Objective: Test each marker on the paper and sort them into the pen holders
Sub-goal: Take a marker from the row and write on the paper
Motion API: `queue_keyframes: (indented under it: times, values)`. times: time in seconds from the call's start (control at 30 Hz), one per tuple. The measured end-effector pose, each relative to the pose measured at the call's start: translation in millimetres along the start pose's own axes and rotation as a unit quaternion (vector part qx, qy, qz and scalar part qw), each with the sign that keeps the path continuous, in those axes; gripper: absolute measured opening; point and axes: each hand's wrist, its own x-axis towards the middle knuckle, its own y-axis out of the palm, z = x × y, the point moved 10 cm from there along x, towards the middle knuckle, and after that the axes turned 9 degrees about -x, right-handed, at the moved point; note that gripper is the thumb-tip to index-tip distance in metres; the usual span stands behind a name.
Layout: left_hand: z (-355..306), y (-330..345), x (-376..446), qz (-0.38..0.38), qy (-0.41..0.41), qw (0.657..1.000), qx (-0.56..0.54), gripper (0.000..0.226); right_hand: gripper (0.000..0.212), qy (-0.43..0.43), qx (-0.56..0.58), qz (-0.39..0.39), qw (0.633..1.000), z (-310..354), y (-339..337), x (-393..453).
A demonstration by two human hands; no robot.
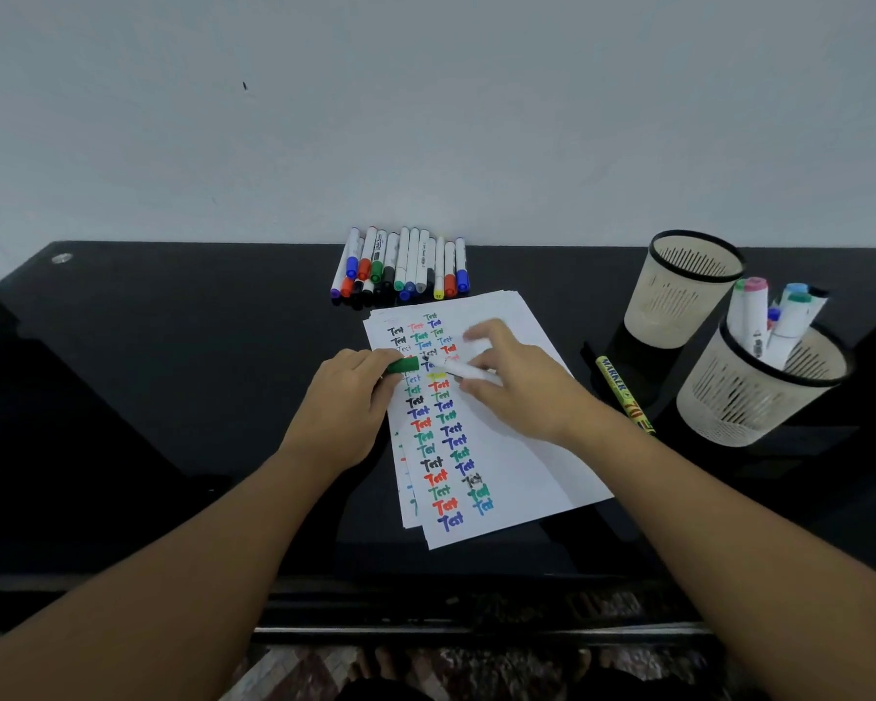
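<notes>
Home desk: black glass table [173, 397], bare wall [426, 118].

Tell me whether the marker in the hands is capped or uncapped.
Uncapped. The left hand holds the green cap apart from the white marker, which the right hand holds over the paper.

The hands [517, 382] cover part of the white marker [469, 370], and some words on the paper [522, 468]

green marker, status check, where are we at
Left hand grips green cap; right hand holds marker over paper. Near holder has markers, far holder looks empty. Nothing in the way.
</notes>
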Motion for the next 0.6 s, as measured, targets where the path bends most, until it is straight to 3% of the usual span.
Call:
queue_keyframes:
  times: [0.1,0.37,0.5,0.6]
  values:
    - [-0.7,0.0,-0.5,-0.001,0.002,1.000,-0.001,0.030,0.026,-0.013,-0.092,-0.024,0.995,-1.7,-3.5,2.4]
    - [-6.6,1.8,-0.8,0.014,0.025,1.000,0.002,0.033,0.026,-0.051,-0.086,-0.031,0.995,11.2,4.7,11.7]
    - [-9.3,-0.1,-1.5,0.008,0.038,0.999,0.001,0.033,0.023,-0.081,-0.159,-0.055,0.982,24.6,4.2,16.2]
    - [-14.9,-3.1,-3.7,0.000,0.052,0.999,-0.007,0.033,0.034,-0.099,-0.200,-0.060,0.973,32.3,2.6,15.6]
